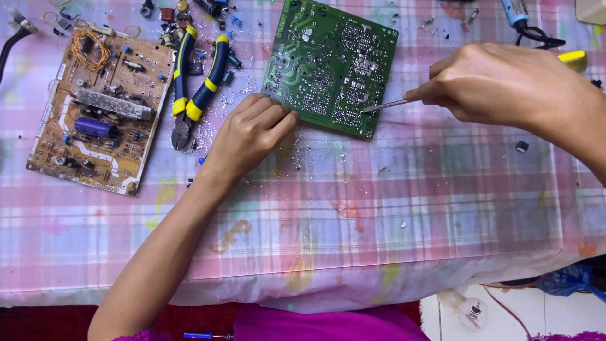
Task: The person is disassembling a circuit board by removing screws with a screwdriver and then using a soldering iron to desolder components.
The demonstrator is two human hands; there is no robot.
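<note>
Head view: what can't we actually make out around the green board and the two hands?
- Thin metal tool: its handle is hidden inside the right hand; the kind of tool is unclear.
- Green circuit board: top edge cut off by the frame; the left hand covers its lower left corner; solder joints too small to read.
- Face-down side of the board: hidden.
- Yellow object: mostly behind the right hand.
- Scattered parts at the top: too small, partly cut off.

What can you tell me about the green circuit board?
The green board lies flat on the checked tablecloth, solder side up, turned at a slant. Silvery tracks and solder points cover it. The left hand presses its lower left edge, and the right hand holds a thin metal tool whose tip touches its lower right area. Its top edge is cut off.
</note>
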